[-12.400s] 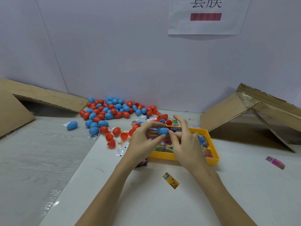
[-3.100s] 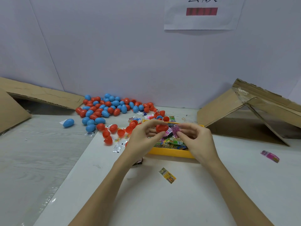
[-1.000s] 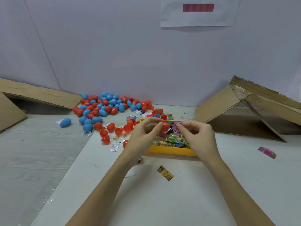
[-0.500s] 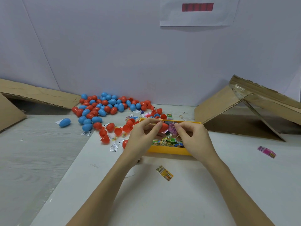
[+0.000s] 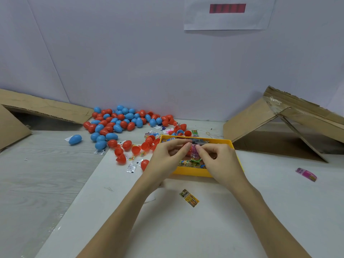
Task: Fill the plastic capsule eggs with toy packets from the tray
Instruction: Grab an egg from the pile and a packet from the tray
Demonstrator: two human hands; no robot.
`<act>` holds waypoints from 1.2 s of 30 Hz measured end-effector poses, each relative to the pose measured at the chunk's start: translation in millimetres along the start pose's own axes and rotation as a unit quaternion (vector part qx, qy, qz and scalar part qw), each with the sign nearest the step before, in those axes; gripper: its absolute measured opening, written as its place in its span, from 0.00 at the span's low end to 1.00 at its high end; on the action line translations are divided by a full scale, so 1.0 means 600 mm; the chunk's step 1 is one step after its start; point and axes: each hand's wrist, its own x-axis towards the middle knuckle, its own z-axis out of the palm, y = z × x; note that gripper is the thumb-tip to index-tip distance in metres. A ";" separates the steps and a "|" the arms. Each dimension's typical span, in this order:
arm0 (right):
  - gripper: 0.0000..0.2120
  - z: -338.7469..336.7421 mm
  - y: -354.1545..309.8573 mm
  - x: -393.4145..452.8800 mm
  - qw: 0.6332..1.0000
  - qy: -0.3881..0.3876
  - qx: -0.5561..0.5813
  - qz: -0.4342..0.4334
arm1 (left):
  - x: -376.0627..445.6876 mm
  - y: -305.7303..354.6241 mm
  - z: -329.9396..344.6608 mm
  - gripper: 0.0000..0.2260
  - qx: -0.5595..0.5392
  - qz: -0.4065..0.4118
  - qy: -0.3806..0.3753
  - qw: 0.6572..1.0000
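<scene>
Premises present as a small hand-packing workstation rather than a home: a bare partition wall (image 5: 130,62) carrying a printed paper notice (image 5: 228,13), opened cardboard cartons (image 5: 283,123) at both sides, and bulk loose capsule eggs (image 5: 119,121) heaped on the worktable (image 5: 204,229).

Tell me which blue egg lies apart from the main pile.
The lone blue egg on the grey surface at far left, lying on its side beside a white slip. Every other blue egg sits in or against the pile.

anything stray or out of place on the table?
Yes. Two packets lie outside the tray: a yellow one near the forearms, a pink one far right. One blue egg sits apart from the pile.
</scene>
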 end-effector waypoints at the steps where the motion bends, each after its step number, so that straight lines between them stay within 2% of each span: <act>1: 0.12 0.000 0.000 0.001 1.000 0.005 -0.002 0.004 | -0.001 0.000 -0.001 0.13 0.000 -0.009 -0.011 1.000; 4: 0.13 -0.003 -0.001 0.002 0.999 0.011 0.031 0.023 | -0.001 0.000 -0.002 0.15 0.003 -0.014 -0.037 0.999; 6: 0.11 -0.002 -0.004 0.002 0.996 0.007 0.079 0.037 | -0.001 0.001 -0.003 0.16 0.011 0.003 -0.024 1.000; 13: 0.07 -0.005 -0.008 0.002 0.978 0.017 0.202 0.052 | 0.002 -0.001 -0.003 0.12 -0.007 0.023 -0.003 1.000; 36: 0.08 0.003 -0.011 0.000 0.991 0.048 0.122 0.005 | 0.003 -0.005 -0.002 0.15 0.043 0.061 0.017 0.997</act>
